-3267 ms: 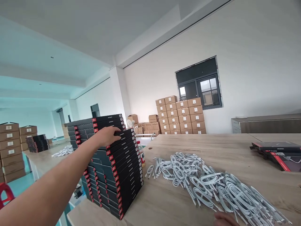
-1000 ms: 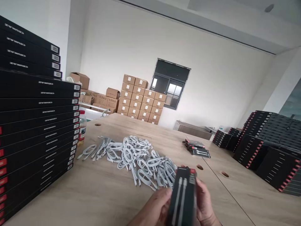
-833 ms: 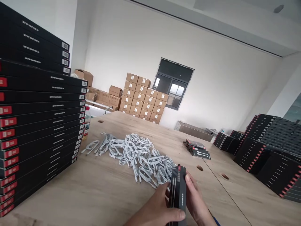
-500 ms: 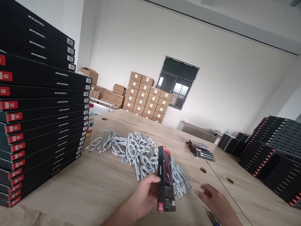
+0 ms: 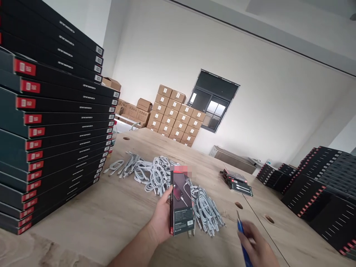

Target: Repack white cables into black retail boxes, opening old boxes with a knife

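- A flat black cardboard box (image 5: 182, 213) is gripped by the left hand (image 5: 160, 221) near coiled white cables (image 5: 206, 207).
- A slender blue tool (image 5: 243, 243) is pinched by the right hand (image 5: 258, 243) — the box could be scratched if its tip slips.

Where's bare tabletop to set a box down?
Wood-grain tabletop between the tall stack of black boxes and left hand; also between the coiled white cables and small pile of flat black boxes. Crowded: centre, under the cables; far right, under more black box stacks.
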### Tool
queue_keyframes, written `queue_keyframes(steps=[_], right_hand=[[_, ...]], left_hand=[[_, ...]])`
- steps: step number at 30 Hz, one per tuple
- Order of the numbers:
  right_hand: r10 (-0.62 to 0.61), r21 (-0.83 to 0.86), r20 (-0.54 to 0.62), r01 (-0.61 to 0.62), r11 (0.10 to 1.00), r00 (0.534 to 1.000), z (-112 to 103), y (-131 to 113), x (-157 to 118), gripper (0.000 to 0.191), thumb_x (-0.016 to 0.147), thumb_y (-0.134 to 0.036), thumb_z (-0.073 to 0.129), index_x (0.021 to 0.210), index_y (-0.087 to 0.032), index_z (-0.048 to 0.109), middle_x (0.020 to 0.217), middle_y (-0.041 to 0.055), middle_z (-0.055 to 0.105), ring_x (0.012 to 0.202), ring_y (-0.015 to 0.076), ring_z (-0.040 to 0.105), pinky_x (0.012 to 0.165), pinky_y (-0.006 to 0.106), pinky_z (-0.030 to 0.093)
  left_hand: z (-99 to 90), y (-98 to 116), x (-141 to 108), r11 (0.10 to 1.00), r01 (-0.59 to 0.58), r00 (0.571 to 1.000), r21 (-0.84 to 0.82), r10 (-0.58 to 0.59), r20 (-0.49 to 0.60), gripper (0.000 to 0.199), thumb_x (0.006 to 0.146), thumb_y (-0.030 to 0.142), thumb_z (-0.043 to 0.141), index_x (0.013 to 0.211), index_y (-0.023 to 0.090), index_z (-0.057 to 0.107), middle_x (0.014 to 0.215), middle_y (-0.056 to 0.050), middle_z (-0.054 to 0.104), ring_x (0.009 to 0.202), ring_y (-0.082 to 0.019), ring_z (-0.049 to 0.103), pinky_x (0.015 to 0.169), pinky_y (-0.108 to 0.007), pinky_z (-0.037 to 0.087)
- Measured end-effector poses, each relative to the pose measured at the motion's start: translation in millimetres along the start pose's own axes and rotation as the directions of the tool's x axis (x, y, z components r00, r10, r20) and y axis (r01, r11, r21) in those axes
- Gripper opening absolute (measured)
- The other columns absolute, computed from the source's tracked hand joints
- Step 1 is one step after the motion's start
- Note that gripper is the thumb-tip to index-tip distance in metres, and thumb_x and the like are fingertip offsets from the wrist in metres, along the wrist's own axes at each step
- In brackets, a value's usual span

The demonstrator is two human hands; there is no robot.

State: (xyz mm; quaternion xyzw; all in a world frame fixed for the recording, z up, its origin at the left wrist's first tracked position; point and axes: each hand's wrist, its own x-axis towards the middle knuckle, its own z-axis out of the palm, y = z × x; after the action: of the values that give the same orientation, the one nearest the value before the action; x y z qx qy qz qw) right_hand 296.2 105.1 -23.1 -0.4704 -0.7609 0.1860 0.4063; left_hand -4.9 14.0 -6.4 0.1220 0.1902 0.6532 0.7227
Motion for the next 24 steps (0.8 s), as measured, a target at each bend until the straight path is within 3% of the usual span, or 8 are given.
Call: queue_keyframes(steps=[2, 5, 8, 11, 14, 18, 21, 24], right_hand=[[-0.159, 0.117, -0.026, 0.161, 0.98, 0.987, 24, -36, 14, 0.042, 0.087, -0.059, 0.059, 0.109, -0.024, 0.065, 0.105, 0.0103, 0.076, 0.09, 0.0254, 0.074, 0.075, 0.033, 0.062], [-0.412, 0.083, -0.125, 0.423, 0.902, 0.903, 65, -68, 15, 0.032, 0.097, -0.042, 0.057, 0.123, -0.025, 0.065, 0.111, 0.0115, 0.071, 0.101, 0.0253, 0.071, 0.084, 0.036, 0.061], [-0.573, 0.0, -0.147, 0.579, 0.815, 0.807, 98, -68, -3, 0.038, 0.099, -0.027, 0.057, 0.136, -0.032, 0.062, 0.112, 0.0094, 0.069, 0.102, 0.0244, 0.07, 0.086, 0.036, 0.06], [-0.625, 0.002, -0.074, 0.627, 0.779, 0.777, 111, -56, -20, 0.044, 0.098, -0.022, 0.058, 0.14, -0.035, 0.06, 0.11, 0.0076, 0.069, 0.098, 0.0229, 0.071, 0.084, 0.033, 0.061], [-0.598, -0.006, -0.07, 0.599, 0.801, 0.798, 110, -54, -24, 0.042, 0.098, -0.021, 0.059, 0.138, -0.032, 0.062, 0.109, 0.0078, 0.07, 0.097, 0.0229, 0.072, 0.084, 0.033, 0.061], [-0.552, -0.017, -0.13, 0.555, 0.832, 0.823, 107, -56, -22, 0.026, 0.097, -0.032, 0.062, 0.121, -0.027, 0.069, 0.107, 0.0089, 0.074, 0.096, 0.024, 0.074, 0.082, 0.033, 0.063], [-0.377, 0.101, -0.12, 0.389, 0.916, 0.918, 107, -53, -22, 0.028, 0.097, -0.042, 0.06, 0.118, -0.023, 0.065, 0.099, 0.0084, 0.078, 0.084, 0.0228, 0.077, 0.073, 0.031, 0.063], [-0.172, 0.234, -0.052, 0.179, 0.955, 0.984, 109, -52, -24, 0.044, 0.09, -0.055, 0.067, 0.115, -0.02, 0.062, 0.078, 0.0039, 0.077, 0.056, 0.019, 0.07, 0.055, 0.028, 0.058]], left_hand=[[-0.1, 0, 0, 1.0, -0.008, 1.0, 0.016, 0.008, -0.008, 0.062, 0.092, 0.067, 0.051, 0.108, 0.01, 0.069, 0.089, -0.013, 0.078, 0.075, -0.028, 0.075, 0.072, -0.037, 0.058], [-2.3, 1, 0, 1.0, -0.024, 0.999, 0.009, 0.024, -0.023, 0.056, 0.093, 0.063, 0.052, 0.107, 0.012, 0.069, 0.089, -0.012, 0.077, 0.079, -0.028, 0.075, 0.077, -0.039, 0.058], [-5.6, 4, 2, 0.999, -0.052, 0.998, 0.013, 0.052, -0.027, 0.051, 0.092, 0.06, 0.056, 0.106, 0.012, 0.069, 0.087, -0.011, 0.077, 0.08, -0.029, 0.076, 0.081, -0.041, 0.059], [-7.6, 7, 5, 0.997, -0.075, 0.997, 0.005, 0.075, -0.011, 0.05, 0.09, 0.059, 0.059, 0.107, 0.013, 0.069, 0.088, -0.012, 0.077, 0.081, -0.031, 0.075, 0.083, -0.045, 0.059], [-7.2, 7, 5, 0.997, -0.083, 0.996, -0.004, 0.083, -0.019, 0.048, 0.091, 0.056, 0.059, 0.11, 0.014, 0.069, 0.092, -0.012, 0.078, 0.082, -0.031, 0.075, 0.084, -0.046, 0.059], [-4.0, 5, 4, 0.997, -0.079, 0.996, 0.003, 0.079, -0.033, 0.044, 0.092, 0.053, 0.058, 0.11, 0.014, 0.069, 0.092, -0.013, 0.077, 0.082, -0.031, 0.076, 0.083, -0.046, 0.06], [-1.9, 5, 1, 0.997, -0.077, 0.996, 0.014, 0.078, -0.052, 0.043, 0.094, 0.053, 0.056, 0.109, 0.015, 0.07, 0.091, -0.013, 0.078, 0.083, -0.031, 0.076, 0.081, -0.044, 0.06], [-1.3, 9, 0, 0.993, -0.111, 0.992, 0.028, 0.113, -0.055, 0.044, 0.095, 0.052, 0.053, 0.107, 0.013, 0.071, 0.089, -0.014, 0.078, 0.083, -0.031, 0.076, 0.08, -0.043, 0.06]])
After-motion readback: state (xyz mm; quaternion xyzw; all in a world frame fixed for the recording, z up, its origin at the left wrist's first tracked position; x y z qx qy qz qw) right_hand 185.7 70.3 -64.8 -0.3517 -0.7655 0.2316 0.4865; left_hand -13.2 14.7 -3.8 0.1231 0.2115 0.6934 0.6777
